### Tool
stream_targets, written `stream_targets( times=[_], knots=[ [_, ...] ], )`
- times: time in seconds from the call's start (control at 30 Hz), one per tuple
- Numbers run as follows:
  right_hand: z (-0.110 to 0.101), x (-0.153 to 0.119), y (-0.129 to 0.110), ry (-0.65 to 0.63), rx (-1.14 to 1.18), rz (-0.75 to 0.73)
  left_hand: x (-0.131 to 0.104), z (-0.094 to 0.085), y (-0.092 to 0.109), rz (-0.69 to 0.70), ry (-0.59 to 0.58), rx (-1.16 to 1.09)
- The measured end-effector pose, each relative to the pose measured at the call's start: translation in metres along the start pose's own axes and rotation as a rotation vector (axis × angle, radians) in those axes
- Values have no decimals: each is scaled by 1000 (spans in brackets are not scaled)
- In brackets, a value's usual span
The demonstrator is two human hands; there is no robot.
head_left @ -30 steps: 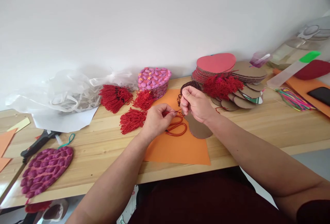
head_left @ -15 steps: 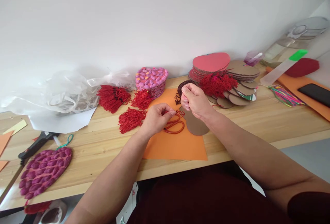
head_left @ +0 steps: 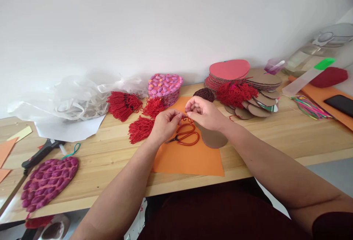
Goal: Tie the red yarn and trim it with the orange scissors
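Starting at the far left of the wooden table (head_left: 275,137), a purple heart-shaped piece (head_left: 48,181) lies near the front edge, with a black glue gun (head_left: 41,152) just behind it. Further back, crumpled clear plastic (head_left: 71,98) sits against the wall, and three red yarn tassels (head_left: 124,104) lie beside a pink heart-shaped stack (head_left: 164,87). My left hand (head_left: 164,125) hovers above the orange paper sheet (head_left: 190,159), thumb and forefinger pressed together on a thin red thread (head_left: 185,117). My right hand (head_left: 205,114) meets it from the other side, its fingertips pinching the same thread, so the two hands almost touch. The thread sits between them, just above the red-handled scissors (head_left: 185,137), which rest on the orange sheet. A brown cardboard cutout (head_left: 213,139) lies partly under my right wrist. Behind my right hand sits a dark yarn ball (head_left: 204,93), then a stack of cardboard hearts (head_left: 259,81) with a red tassel on it. At the far right lie coloured cords (head_left: 310,107) and a black phone (head_left: 340,103).
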State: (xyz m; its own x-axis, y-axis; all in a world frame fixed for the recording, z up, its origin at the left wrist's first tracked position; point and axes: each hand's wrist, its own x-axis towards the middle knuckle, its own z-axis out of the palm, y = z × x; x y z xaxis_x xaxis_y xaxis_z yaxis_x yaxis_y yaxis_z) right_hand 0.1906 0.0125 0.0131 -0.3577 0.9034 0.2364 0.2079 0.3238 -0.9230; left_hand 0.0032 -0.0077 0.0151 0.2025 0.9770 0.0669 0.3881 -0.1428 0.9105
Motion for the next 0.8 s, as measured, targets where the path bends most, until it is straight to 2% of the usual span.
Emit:
stream_targets(
  times=[0.1, 0.27, 0.37, 0.47, 0.57, 0.63, 0.73, 0.8],
  knots=[
    [0, -4, -2, -107, -138, -7, 1, -1, -2, 30, 19, 14],
    [1, -5, -5, -87, -245, 62, 2, -1, -5, 52, 52, 17],
    [0, -4, -6, -81, -316, 64, 2, -3, -8, 69, 97, 112],
    [-1, -3, -7, -61, -343, 73, 1, -7, -7, 138, 224, 259],
    [0, -3, -7, -44, -332, 103, -2, -8, -4, 297, 332, 228],
    [0, -2, -6, -51, -300, 115, -4, -6, -2, 371, 256, 122],
    [0, -1, -4, -64, -186, 132, -5, -1, -2, 404, 40, 61],
    [-1, 0, -3, -77, -66, 166, -5, 2, -4, 408, -15, 80]
  ],
)
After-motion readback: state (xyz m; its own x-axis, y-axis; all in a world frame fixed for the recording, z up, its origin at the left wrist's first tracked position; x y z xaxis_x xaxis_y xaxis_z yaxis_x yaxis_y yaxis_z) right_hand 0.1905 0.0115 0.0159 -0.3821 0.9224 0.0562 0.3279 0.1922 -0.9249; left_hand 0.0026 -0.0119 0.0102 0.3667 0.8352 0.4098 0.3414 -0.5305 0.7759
